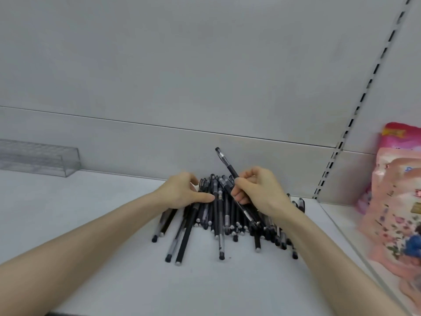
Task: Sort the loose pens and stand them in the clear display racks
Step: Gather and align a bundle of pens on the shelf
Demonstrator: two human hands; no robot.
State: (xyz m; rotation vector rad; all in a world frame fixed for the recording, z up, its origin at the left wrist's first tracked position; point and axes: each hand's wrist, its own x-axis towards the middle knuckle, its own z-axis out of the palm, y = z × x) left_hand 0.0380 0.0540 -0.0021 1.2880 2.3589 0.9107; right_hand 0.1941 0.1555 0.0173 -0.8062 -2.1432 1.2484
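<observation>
- Our right hand (262, 192) pinches one pen (227, 165), tilted over the pile of pens (218, 220) near the shelf (91, 224)'s back edge.
- Our left hand (182, 190)'s curled fingers clasp the pile.

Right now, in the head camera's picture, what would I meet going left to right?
First the clear display rack → left hand → right hand, gripping one pen → pink packets. The pen pile lies under both hands, so I skip it.
</observation>
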